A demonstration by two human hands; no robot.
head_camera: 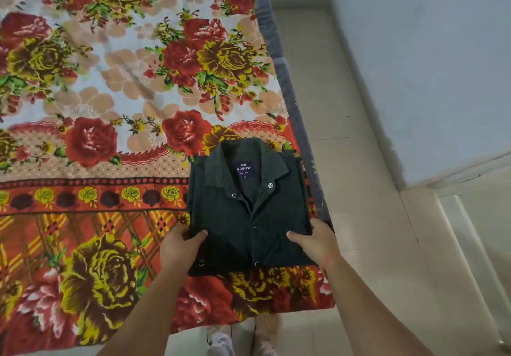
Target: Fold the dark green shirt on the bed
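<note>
Square-folded dark green shirt [243, 217], left hand [179, 249], right hand [318, 242] pinching edges

One shirt [243, 211] (folded), two hands [179, 247] [318, 242]

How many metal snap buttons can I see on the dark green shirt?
5 snaps on the shirt: two under the collar, one mid-placket, two near the bottom edge. Folds may hide others.
</note>
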